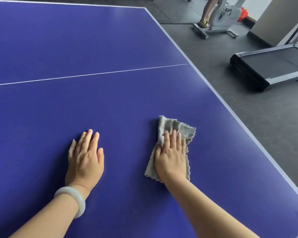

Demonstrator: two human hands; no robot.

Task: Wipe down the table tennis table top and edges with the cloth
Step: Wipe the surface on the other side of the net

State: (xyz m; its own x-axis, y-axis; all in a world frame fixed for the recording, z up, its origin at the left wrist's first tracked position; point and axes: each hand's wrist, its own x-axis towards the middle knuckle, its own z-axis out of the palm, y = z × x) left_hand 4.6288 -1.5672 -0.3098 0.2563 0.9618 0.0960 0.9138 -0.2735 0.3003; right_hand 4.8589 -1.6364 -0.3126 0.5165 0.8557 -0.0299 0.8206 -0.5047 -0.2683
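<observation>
Cloth sits crumpled under the flat right hand; I expect it may bunch and skip patches near the table edge; left hand rests spread, holding nothing

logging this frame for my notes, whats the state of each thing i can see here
table: flat, no net in view
cloth: lying flat on the table, partly under the right hand
right hand: fingers straight, pressing the cloth
left hand: flat on the bare table, holding nothing
bracelet: on the left wrist
</observation>
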